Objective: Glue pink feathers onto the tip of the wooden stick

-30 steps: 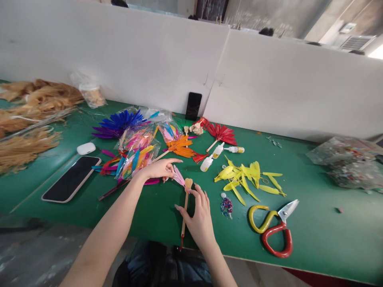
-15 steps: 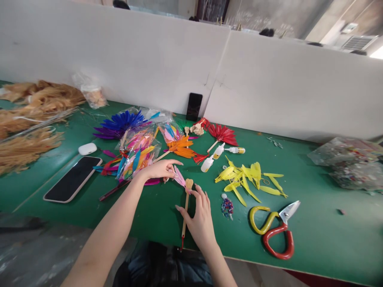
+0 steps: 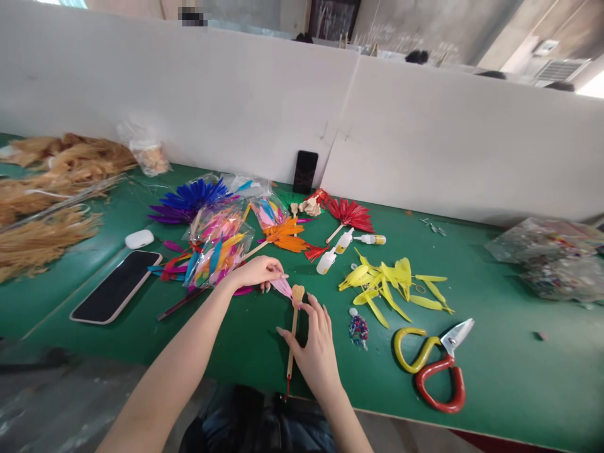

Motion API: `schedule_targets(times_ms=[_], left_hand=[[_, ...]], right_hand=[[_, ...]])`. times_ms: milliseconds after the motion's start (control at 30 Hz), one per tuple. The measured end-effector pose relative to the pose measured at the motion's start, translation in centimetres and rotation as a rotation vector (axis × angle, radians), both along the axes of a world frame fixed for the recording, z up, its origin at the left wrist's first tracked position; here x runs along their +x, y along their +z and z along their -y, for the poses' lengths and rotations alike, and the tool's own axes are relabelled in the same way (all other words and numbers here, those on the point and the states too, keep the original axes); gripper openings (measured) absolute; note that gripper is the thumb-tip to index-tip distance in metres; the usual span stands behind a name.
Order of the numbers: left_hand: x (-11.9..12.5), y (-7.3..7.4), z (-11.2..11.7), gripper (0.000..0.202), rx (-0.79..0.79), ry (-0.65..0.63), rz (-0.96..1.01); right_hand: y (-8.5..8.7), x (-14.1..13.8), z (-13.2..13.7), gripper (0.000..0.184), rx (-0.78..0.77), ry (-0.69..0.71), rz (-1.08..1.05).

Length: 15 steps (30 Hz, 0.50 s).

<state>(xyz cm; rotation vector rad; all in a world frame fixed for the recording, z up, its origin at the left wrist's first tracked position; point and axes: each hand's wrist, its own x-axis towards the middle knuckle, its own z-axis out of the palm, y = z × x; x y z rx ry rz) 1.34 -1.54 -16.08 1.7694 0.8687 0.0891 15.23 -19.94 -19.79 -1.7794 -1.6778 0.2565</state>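
Note:
My left hand (image 3: 260,273) pinches a pale pink feather (image 3: 283,287) between thumb and fingers. The feather's lower tip lies at the top of a small wooden fan handle (image 3: 292,343), by its rounded flat head (image 3: 297,293). My right hand (image 3: 317,343) holds that handle on the table, index fingertip just below the head and thumb across the stick. A short red cord (image 3: 287,385) hangs from the handle's lower end. Yellow feathers (image 3: 384,280) lie loose to the right, near a small pile of coloured beads (image 3: 358,331).
Large scissors (image 3: 434,365) with yellow and red grips lie at right. White glue bottles (image 3: 326,260), an orange feather fan (image 3: 285,235), a red one (image 3: 350,215) and bagged feathers (image 3: 221,251) are beyond my hands. A phone (image 3: 116,287) lies left; a white partition (image 3: 212,94) stands behind.
My left hand has shifted slightly, its index finger now bent down onto the pink feather instead of stretched out. The feather lies a little lower, while my right hand stays on the handle.

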Motion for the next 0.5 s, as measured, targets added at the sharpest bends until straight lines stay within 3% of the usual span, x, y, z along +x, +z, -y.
schedule_targets(times_ms=[500], left_hand=[[-0.34, 0.18, -0.02, 0.041, -0.017, -0.021, 0.011]], right_hand=[[-0.1, 0.01, 0.04, 0.044, -0.009, 0.003, 0.007]])
